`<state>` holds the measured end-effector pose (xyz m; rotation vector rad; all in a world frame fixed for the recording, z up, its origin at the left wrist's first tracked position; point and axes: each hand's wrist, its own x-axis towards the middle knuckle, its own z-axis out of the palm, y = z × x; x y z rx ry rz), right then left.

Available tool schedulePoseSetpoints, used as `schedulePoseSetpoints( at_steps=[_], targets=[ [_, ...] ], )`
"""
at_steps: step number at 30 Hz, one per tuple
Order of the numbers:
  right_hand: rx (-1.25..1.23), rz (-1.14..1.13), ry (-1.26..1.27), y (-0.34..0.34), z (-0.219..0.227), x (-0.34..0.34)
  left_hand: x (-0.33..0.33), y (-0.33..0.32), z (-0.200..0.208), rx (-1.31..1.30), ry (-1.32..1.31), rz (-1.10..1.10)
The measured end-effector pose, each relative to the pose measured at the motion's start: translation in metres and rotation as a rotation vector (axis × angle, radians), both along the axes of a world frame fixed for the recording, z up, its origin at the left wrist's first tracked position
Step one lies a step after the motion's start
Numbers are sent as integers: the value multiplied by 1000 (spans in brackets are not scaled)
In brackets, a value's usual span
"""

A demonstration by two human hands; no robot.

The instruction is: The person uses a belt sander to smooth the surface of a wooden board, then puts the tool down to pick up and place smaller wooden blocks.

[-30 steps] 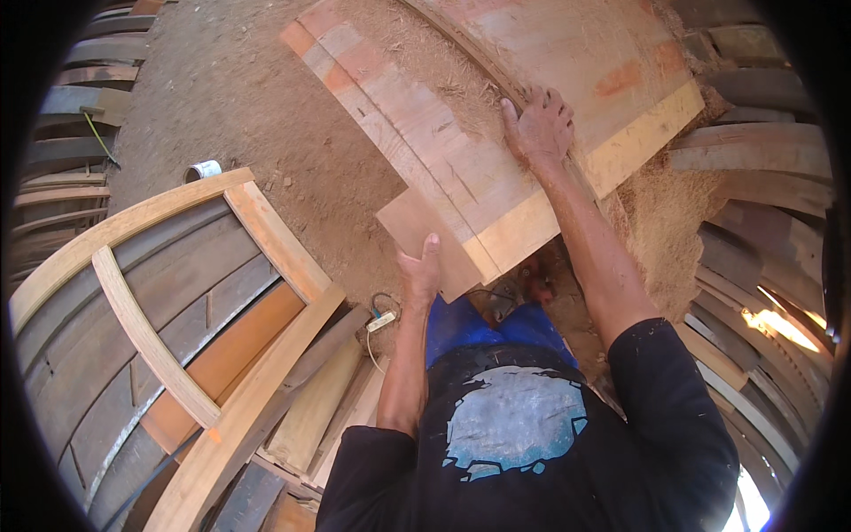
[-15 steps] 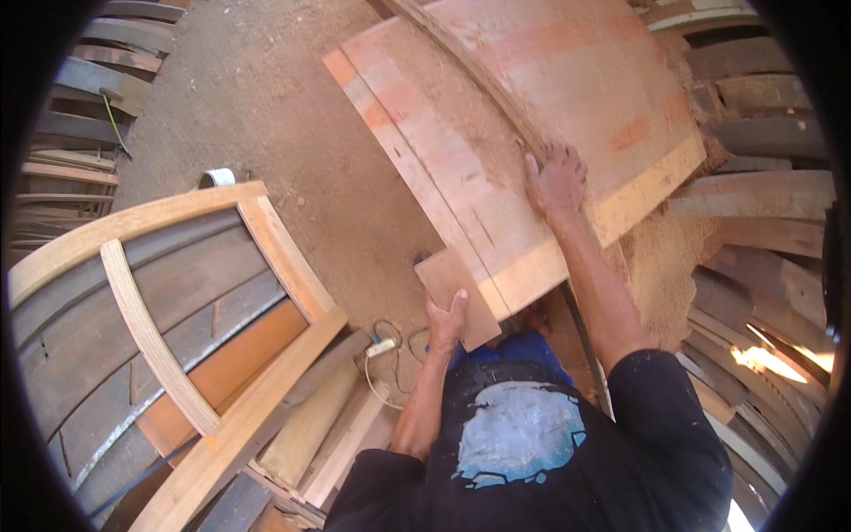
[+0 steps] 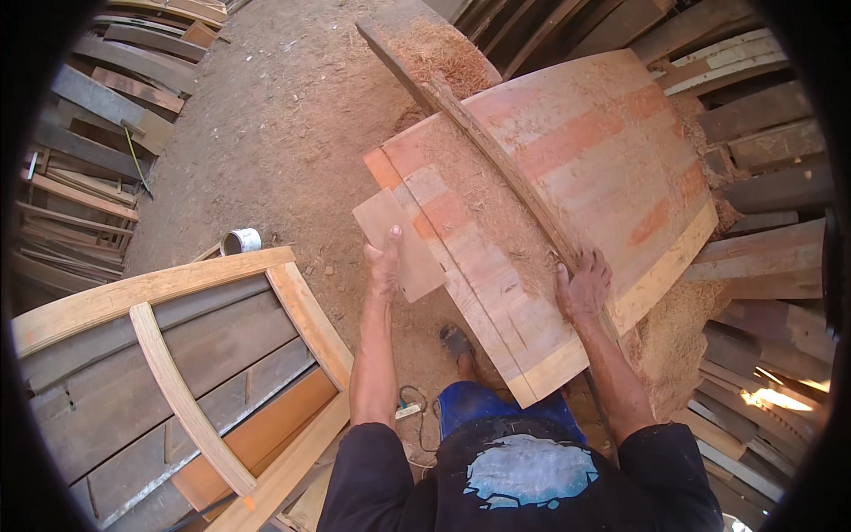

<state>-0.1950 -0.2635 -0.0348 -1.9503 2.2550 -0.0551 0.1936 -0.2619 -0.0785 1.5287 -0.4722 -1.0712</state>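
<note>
A long narrow strip of dark wood (image 3: pixel 496 151) lies slantwise across a broad wooden panel (image 3: pixel 567 168), its far end jutting past the panel's edge. My right hand (image 3: pixel 585 288) grips the strip near its close end, thumb on the left side and fingers draped over the right. In my left hand (image 3: pixel 382 264) is a small flat rectangular board (image 3: pixel 408 248), thumb on top and the other fingers hidden beneath. This board overlaps the panel's left edge in view; whether they touch I cannot tell. A dark line runs along the panel beside that edge.
Reddish shavings (image 3: pixel 452 62) and sawdust cover parts of the panel and ground. At left stands a curved wooden frame (image 3: pixel 177 390), with a white tin (image 3: pixel 241 240) behind it. Stacked planks (image 3: pixel 762 151) line the right side. A power-strip and cord (image 3: pixel 409 410) lie near my feet.
My left hand has carried the small board forward along the panel's left edge. The right hand stays on the strip. The view has shifted, showing more of the far side.
</note>
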Motion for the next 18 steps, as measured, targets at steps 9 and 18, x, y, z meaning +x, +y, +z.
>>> schedulePoseSetpoints(
  at_steps=[9, 18],
  targets=[
    [-22, 16, 28, 1, -4, 3, 21, 10, 19, 2, -8, -78],
    [-42, 20, 11, 9, 18, -2, -45, 250, -4, 359, 0, -182]
  ],
)
